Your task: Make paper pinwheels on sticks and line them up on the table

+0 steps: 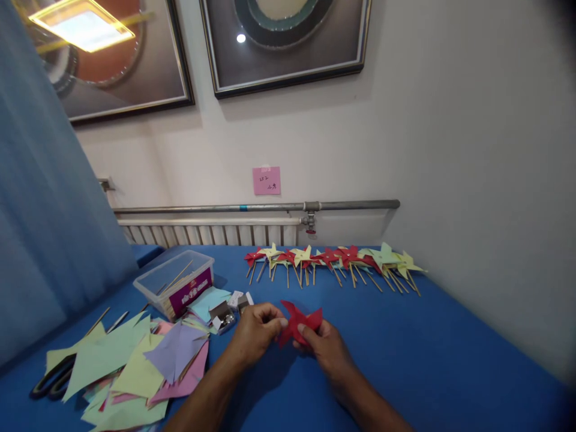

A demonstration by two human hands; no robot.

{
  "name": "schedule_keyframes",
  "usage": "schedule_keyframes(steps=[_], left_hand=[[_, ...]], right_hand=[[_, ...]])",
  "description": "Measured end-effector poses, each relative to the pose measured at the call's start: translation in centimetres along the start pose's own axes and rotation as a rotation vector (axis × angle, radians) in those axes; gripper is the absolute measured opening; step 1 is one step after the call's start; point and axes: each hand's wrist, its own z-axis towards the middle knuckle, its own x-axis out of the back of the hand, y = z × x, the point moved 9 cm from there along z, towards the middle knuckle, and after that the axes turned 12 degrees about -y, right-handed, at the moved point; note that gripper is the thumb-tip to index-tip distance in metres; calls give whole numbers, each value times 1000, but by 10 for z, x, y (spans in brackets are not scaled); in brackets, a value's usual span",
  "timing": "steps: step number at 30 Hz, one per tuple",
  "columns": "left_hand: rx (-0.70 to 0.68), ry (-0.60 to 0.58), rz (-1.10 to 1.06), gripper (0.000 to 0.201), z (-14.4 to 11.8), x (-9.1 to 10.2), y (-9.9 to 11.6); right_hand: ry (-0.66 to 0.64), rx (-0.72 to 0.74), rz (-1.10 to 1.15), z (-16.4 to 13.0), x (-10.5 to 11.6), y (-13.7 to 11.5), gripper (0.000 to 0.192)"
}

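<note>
A red folded paper pinwheel (pixel 300 323) is held just above the blue table (pixel 432 360) at its middle. My left hand (pixel 254 333) pinches its left side with thumb and fingers. From the right, my right hand (pixel 327 347) grips the pinwheel's lower right part. A row of finished red, yellow and green pinwheels on wooden sticks (pixel 335 261) lies along the table's back edge, well beyond both hands.
A heap of coloured paper sheets (pixel 135 366) lies at the left, with black scissors (pixel 51 379) partly under it. A clear plastic box of sticks (pixel 176 282) and a small open box of pins (pixel 224 318) sit left of my hands. A wall is close on the right.
</note>
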Motion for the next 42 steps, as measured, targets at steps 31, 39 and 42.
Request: schedule_keyframes(steps=[31, 39, 42], left_hand=[[-275, -114, 451, 23, -8, -24, 24], [-120, 47, -13, 6, 1, -8, -1], [-62, 34, -148, 11, 4, -15, -12]], right_hand=[[22, 31, -71, -7, -6, -12, 29], [77, 28, 15, -9, -2, -10, 30], [73, 51, 51, -8, -3, -11, 32]])
